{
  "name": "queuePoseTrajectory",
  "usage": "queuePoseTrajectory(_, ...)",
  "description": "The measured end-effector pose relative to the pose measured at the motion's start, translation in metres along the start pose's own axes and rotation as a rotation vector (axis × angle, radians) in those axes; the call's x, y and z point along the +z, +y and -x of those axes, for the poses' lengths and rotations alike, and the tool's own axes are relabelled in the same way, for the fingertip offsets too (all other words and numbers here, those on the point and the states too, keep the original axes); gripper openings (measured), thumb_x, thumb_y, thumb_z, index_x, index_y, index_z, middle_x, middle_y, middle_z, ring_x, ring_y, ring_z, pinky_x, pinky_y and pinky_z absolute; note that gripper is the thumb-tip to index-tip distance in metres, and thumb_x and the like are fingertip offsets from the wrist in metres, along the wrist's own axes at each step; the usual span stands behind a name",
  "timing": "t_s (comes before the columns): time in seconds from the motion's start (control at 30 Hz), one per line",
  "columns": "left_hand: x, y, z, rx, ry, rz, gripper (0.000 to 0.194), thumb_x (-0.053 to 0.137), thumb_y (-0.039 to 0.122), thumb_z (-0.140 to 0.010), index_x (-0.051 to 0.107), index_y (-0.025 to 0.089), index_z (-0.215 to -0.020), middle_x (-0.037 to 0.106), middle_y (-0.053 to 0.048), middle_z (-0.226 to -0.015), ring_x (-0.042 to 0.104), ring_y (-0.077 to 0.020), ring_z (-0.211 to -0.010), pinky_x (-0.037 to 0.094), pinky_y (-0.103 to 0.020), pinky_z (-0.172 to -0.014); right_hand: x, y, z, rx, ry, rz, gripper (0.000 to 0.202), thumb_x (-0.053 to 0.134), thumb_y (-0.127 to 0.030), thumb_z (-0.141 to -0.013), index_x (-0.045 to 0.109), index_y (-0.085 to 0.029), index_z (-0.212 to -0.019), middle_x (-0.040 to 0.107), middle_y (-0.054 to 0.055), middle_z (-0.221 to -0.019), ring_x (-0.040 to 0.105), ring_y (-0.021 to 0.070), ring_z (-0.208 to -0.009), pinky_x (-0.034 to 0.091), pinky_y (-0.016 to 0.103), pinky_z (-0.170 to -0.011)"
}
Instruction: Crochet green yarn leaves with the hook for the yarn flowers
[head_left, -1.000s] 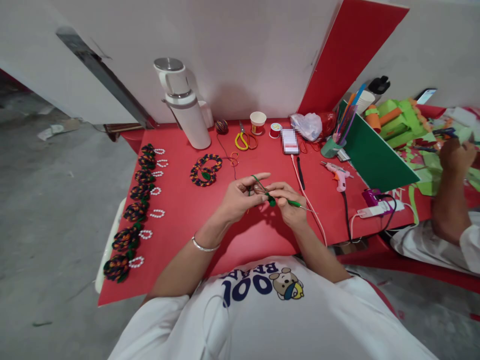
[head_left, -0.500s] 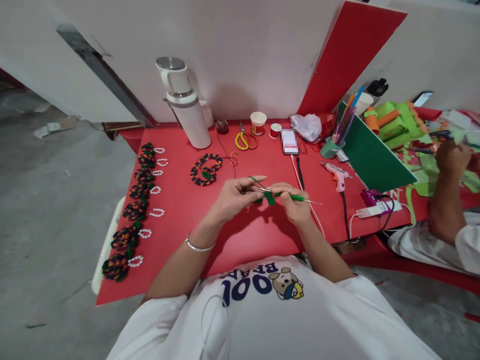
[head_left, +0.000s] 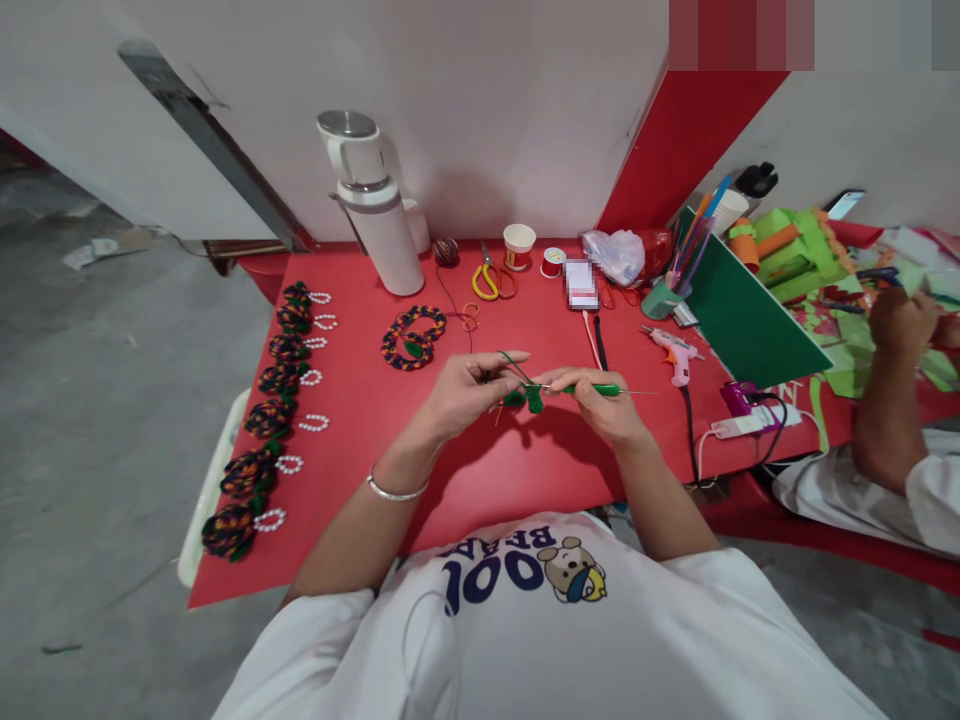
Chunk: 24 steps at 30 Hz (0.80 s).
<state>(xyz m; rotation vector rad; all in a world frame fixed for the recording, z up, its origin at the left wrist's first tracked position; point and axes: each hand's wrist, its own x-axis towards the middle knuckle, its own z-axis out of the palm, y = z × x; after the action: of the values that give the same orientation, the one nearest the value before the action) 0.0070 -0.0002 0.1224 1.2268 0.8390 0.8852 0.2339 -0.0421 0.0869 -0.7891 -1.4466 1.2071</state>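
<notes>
My left hand (head_left: 469,395) pinches a small green crochet piece (head_left: 534,399), with green yarn running over its raised index finger. My right hand (head_left: 600,403) is closed round the green handle of a crochet hook (head_left: 606,389), whose tip meets the green piece between the hands. Beyond my left hand lies a dark braided loop (head_left: 405,338) with orange flecks and a green leaf. A yarn ball (head_left: 445,251) rests near the wall, its strand trailing toward me.
Dark yarn bundles (head_left: 268,418) and bead loops line the left edge of the red table (head_left: 352,420). Along the back stand a white flask (head_left: 386,240), scissors (head_left: 487,275) and a paper cup (head_left: 519,246). A glue gun (head_left: 679,355) and another person's hand (head_left: 904,320) are at right.
My right hand has shifted slightly right and down, and the hook now lies more level. The green piece has moved a little to the left.
</notes>
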Motion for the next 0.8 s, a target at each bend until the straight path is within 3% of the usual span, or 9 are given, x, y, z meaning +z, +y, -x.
queuePoseTrajectory(0.17,0.0022,0.0022,-0.0009,0.009,0.030,0.008,0.039,0.085,0.022,-0.067,0.081,0.010,-0.104,0.076,-0.006,-0.071,0.052,-0.0076,-0.050,0.043,-0.022,-0.050,-0.0038,-0.0060,-0.0025,-0.018,-0.071,0.044,0.027,0.061,-0.046,-0.099,0.082,-0.028,-0.102,0.080,0.006,-0.115,0.074,0.0234,-0.114,0.057,0.044,-0.106)
queuePoseTrajectory(0.37,0.0025,0.0040,-0.0014,0.014,0.040,-0.017,0.039,0.086,0.023,-0.068,0.081,0.010,-0.105,0.074,-0.005,-0.069,0.055,-0.0098,-0.052,0.047,-0.025,-0.055,-0.0044,-0.0068,-0.0021,-0.051,-0.052,0.142,0.026,0.060,-0.044,-0.100,0.081,-0.030,-0.106,0.080,0.005,-0.116,0.073,0.0224,-0.115,0.057,0.043,-0.107)
queuePoseTrajectory(0.8,0.0032,0.0032,-0.0022,-0.019,0.053,-0.015,0.046,0.086,0.026,-0.066,0.080,0.009,-0.109,0.071,-0.004,-0.065,0.047,-0.0069,-0.047,0.037,-0.022,-0.047,-0.0051,-0.0086,-0.0024,-0.091,-0.082,0.204,0.028,0.058,-0.046,-0.101,0.081,-0.032,-0.108,0.079,0.005,-0.118,0.073,0.0230,-0.114,0.057,0.046,-0.106)
